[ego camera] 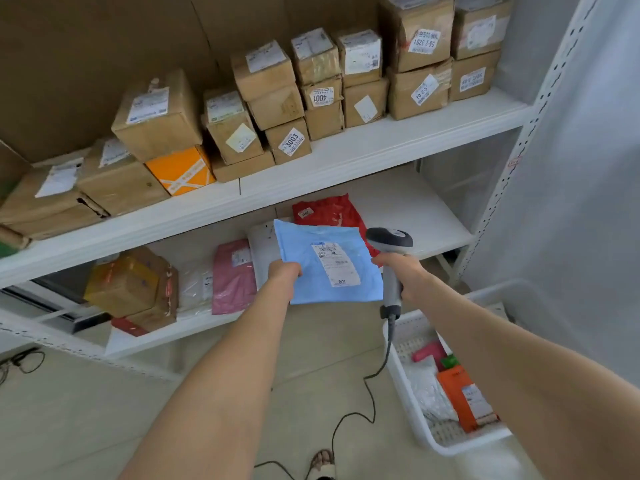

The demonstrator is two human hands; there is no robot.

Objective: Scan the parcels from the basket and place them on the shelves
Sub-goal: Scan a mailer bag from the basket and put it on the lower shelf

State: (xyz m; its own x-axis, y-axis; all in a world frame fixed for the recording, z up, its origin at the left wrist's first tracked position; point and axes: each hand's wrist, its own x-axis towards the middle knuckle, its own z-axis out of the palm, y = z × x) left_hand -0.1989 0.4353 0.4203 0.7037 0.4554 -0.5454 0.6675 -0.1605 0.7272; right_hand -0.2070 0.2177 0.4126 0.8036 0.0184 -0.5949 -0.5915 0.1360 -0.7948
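A flat blue parcel (304,244) is held in front of the lower shelf (415,209), its white barcode label (335,263) facing up; the print is too small to read. The left hand (284,271) pinches its left edge. The right hand (403,271) is wrapped round the handle of a corded scanner (389,237), whose head sits just beside the parcel's right edge. Red (329,211) and pink (232,275) bags lie on the shelf behind. On the upper shelf (346,150), cardboard boxes carry stickers reading "3003" (291,140) and "4001" (320,96). A white basket (401,375) with more parcels stands on the floor, lower right.
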